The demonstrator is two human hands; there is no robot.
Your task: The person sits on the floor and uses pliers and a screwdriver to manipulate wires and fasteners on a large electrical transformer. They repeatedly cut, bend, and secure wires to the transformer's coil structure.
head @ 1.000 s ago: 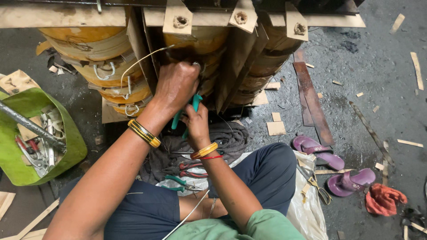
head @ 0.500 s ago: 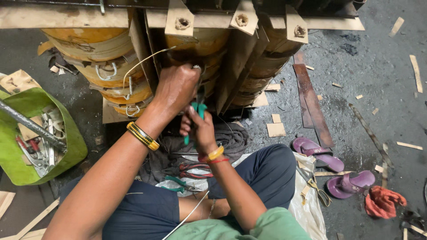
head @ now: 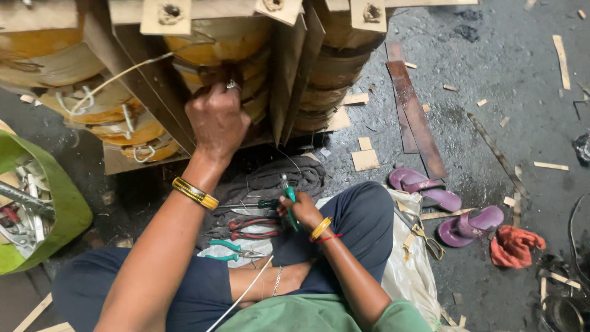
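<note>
Pliers: green-handled pliers (head: 289,200) are held low over the lap, clasped in the right hand (head: 302,210).
Left hand: the left hand (head: 216,120) is closed on the coil winding (head: 212,52).
Advice: the winding is best kept steadied.
Change: the pliers were raised at the coil earlier; now lowered near the spare pliers (head: 236,249).

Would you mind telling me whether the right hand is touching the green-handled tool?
Touching: the head view shows the right hand closed around the green-handled tool, whose metal tip sticks up above the fingers.
</note>
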